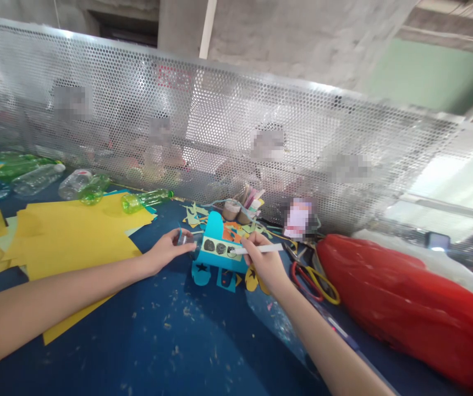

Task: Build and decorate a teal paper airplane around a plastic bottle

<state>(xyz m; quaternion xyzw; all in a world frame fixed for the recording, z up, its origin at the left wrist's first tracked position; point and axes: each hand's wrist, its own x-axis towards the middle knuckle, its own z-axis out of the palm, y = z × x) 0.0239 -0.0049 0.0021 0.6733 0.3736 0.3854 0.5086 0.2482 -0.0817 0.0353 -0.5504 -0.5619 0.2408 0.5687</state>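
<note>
A model plane [214,258], made from a plastic bottle wrapped in light-blue paper, lies on the blue table. A pale strip along its side bears several dark, scribbled rounded shapes. My left hand [164,253] is closed around the bottle's clear end at the left. In my right hand [261,258] is a white marker pen [268,249], its tip at the rightmost dark shape. Below the plane are a blue paper cutout [201,274] with a black star and a yellow cutout [252,279] with a dark star, partly behind my right hand.
Yellow paper sheets [75,236] lie at left, with several plastic bottles [38,179] behind. Paper scraps [196,214] and small pots [232,210] sit beyond the plane. Scissors [323,285], a phone [298,219] and a red bag [401,308] are at right. A perforated metal screen [228,126] stands behind.
</note>
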